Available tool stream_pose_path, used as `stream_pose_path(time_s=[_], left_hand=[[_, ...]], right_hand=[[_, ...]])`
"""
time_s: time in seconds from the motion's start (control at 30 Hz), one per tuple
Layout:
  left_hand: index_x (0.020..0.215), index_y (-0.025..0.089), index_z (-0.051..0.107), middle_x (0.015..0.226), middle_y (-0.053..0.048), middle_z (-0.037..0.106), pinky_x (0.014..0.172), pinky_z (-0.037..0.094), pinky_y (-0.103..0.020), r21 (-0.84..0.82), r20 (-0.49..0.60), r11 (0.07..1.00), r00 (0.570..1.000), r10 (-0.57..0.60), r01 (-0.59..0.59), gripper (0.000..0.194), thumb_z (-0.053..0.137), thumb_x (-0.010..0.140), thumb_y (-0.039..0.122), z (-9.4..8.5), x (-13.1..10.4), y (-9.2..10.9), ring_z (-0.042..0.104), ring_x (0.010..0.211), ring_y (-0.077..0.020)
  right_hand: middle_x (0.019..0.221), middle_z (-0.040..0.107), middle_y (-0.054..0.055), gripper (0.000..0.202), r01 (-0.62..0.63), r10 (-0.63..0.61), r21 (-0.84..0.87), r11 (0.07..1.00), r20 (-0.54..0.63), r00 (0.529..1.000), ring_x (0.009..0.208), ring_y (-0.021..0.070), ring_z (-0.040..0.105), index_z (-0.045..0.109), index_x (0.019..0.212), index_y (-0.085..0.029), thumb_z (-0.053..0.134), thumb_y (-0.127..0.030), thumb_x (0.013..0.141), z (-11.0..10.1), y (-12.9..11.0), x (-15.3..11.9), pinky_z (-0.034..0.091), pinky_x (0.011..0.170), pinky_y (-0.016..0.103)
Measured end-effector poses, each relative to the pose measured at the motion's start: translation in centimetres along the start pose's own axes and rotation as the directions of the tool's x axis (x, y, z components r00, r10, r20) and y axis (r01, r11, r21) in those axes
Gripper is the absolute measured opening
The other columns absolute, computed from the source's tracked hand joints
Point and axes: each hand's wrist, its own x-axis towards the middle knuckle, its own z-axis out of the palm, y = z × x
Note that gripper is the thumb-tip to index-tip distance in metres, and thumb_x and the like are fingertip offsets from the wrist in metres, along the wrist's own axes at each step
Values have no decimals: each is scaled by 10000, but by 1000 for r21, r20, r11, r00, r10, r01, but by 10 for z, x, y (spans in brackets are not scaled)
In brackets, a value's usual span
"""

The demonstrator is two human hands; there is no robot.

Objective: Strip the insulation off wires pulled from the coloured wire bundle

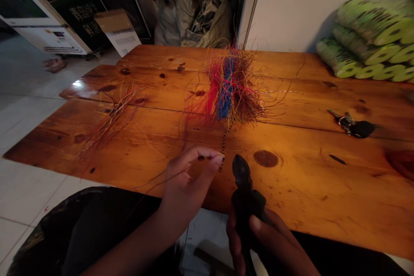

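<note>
The left hand (pixel 187 185) was closed in a pinch, thumb and forefinger gripping a black-and-pale striped wire (pixel 223 142) near its lower end. From there the wire ran up, away from both hands, to the lower edge of a dense bundle of coloured wires (pixel 230 90), red, blue, yellow and brown, which lay on the wooden table (pixel 307 181) beyond the fingertips. Pinching so close to the end probably kept the thin wire steady, with only a short tip showing below the fingers. A few fine strands also trailed from the left hand toward its outer side; whether the fingers held them could not be told.

The right hand (pixel 271 228) was wrapped around the handles of black pliers (pixel 246 202), thumb along the top, and their head pointed up and forward just beside the pinched wire without touching it. That upright hold seemed to suit a tool kept ready near the other hand. The jaws appeared closed, though the dark picture left this uncertain.

Loose wires (pixel 113 114) lay beyond the left hand on its outer side, well apart from the bundle. Keys (pixel 352 127) rested far out to the right hand's side.
</note>
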Motion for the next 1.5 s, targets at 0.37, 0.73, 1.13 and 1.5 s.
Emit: stream_pose_path(time_s=[0.37, 0.73, 1.13, 1.5], left_hand=[[765, 201, 661, 793, -5, 700, 739, 504, -271, -174, 53, 975, 990, -133, 140, 122, 578, 776, 289, 0, 15, -8, 640, 778, -142], [660, 204, 668, 733, -15, 712, 735, 476, -275, -92, 518, 985, 851, -80, 149, 264, 490, 818, 318, 6, -1, 4, 644, 750, -161], [636, 185, 664, 656, -5, 670, 625, 393, -232, 33, 585, 999, 811, 2, -26, 313, 455, 828, 317, 11, -3, -3, 582, 642, -135], [636, 171, 618, 622, 9, 630, 624, 403, -226, 97, 515, 993, 857, 9, -69, 306, 417, 837, 284, -2, 14, -8, 573, 626, -124]], right_hand=[[958, 604, 97, 496, 205, -261, -193, 960, -334, 906, 761, 214, 592, 539, 1067, -194, 436, -590, 786, -17, -21, -6, 485, 622, 339], [904, 587, 175, 517, -573, -845, -773, -271, -94, 527, 819, 306, 522, 578, 1046, -93, 432, -520, 795, -137, -60, -13, 421, 733, 430], [1036, 654, 88, 358, 190, -663, -895, 403, -142, 735, 972, 227, 581, 647, 988, -182, 462, -453, 844, -24, -48, 6, 421, 895, 371], [773, 700, 42, 182, 504, -712, -554, 663, -257, 654, 759, 213, 620, 710, 722, -221, 712, -384, 642, -1, -38, 59, 474, 735, 325]])
